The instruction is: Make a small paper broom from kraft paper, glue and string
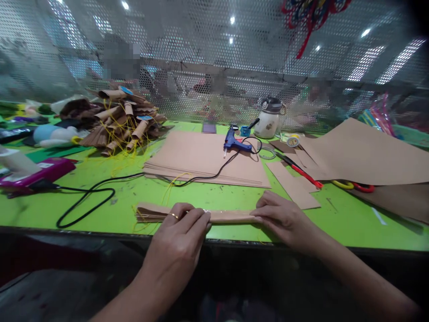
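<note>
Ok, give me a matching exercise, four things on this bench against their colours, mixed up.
Things:
1 glue gun
2 folded paper strip
3 table
4 power cable

Colours:
A green
B black
C blue
D brown

Pairs: 1-C, 2-D, 3-A, 4-B

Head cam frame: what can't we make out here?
Head view only:
Paper strip: middle covered by left hand, right end by right hand.
Left fingers: pinching or only pressing, unclear.
Brown sheet: cut by right edge.
Behind mesh screen: blurred.
</note>
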The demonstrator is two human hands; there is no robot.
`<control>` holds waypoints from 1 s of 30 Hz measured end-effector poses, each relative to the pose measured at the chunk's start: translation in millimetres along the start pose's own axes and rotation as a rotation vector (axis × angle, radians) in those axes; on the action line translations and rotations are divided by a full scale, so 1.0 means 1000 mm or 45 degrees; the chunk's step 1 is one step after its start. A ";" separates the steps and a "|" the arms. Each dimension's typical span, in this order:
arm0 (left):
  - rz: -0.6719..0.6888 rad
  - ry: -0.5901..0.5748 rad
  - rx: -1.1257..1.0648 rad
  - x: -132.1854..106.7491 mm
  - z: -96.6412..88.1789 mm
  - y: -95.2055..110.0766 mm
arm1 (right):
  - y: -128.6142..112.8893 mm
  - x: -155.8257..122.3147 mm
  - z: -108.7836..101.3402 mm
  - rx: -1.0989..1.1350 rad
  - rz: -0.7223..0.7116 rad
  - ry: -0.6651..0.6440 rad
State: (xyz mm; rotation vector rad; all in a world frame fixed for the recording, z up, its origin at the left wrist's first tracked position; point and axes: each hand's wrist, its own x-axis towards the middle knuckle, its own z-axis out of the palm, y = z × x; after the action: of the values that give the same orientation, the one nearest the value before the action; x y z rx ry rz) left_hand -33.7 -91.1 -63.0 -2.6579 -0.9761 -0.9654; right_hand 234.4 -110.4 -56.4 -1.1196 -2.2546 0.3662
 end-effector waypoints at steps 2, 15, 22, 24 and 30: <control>-0.017 -0.032 -0.022 0.001 -0.001 0.000 | 0.002 0.001 -0.001 0.038 0.021 -0.010; -0.039 -0.242 0.009 0.012 -0.005 -0.011 | 0.006 0.016 -0.005 0.268 0.329 0.096; 0.011 -0.082 0.120 0.012 -0.003 -0.012 | 0.014 0.021 -0.004 0.346 0.324 0.116; 0.013 -0.070 0.153 0.012 -0.003 -0.011 | 0.015 0.021 -0.003 0.337 0.327 0.136; 0.023 -0.214 0.258 0.015 -0.003 -0.005 | 0.013 0.020 -0.001 0.299 0.288 0.130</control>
State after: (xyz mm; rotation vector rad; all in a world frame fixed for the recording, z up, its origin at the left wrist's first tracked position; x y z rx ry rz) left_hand -29.3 -80.5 -52.1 -2.6026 -1.0215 -0.6107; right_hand 234.1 -86.6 -53.9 -1.2390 -1.9431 0.6329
